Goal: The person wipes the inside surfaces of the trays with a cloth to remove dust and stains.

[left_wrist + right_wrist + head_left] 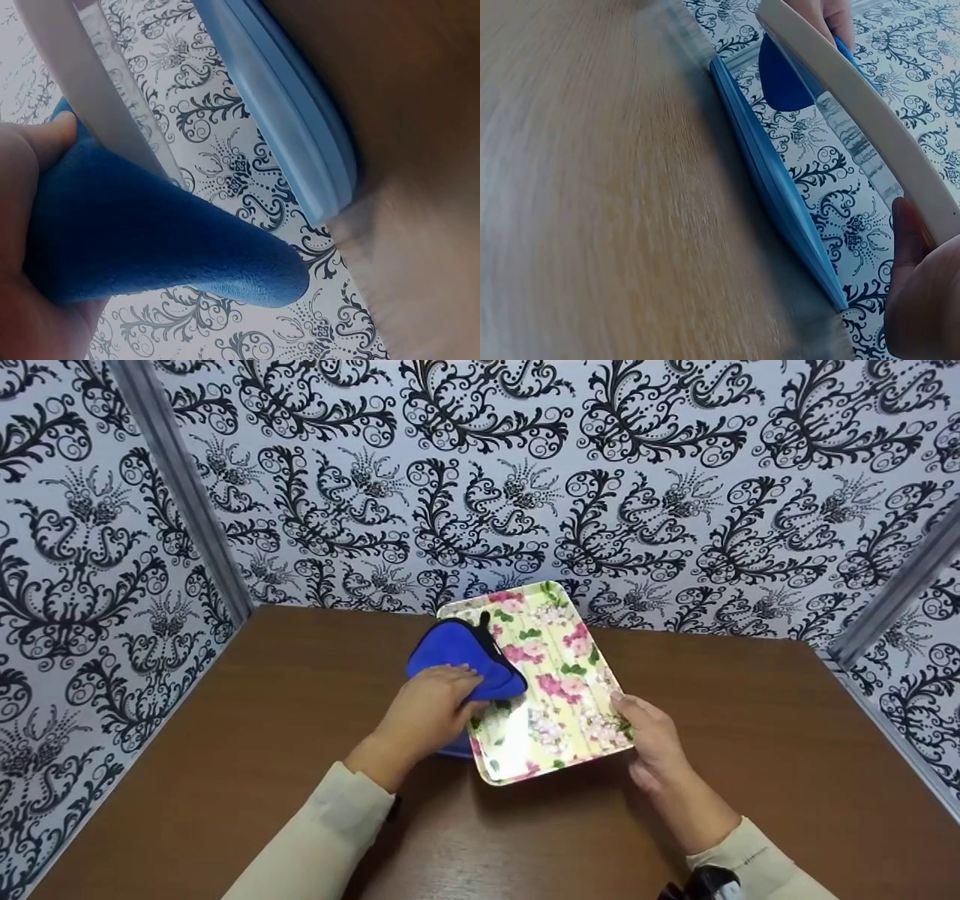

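Note:
My left hand (429,706) grips a blue cleaning cloth (454,651) with black edging and a small black loop, and lays it against the upper face of a floral tray (559,690). In the left wrist view the cloth (165,225) is bunched between thumb and fingers. My right hand (661,746) holds the tray by its right edge, thumb on top. The tray is raised off the table and tilted, its pale edge (870,112) showing in the right wrist view. Beneath it lies a blue tray-like item (769,176), mostly hidden in the head view.
The brown wooden table (300,780) runs back to a wall (495,472) covered in black-and-white scroll paper. Side panels with grey corner strips stand at left and right. A dark wrist device (709,883) sits at the right sleeve.

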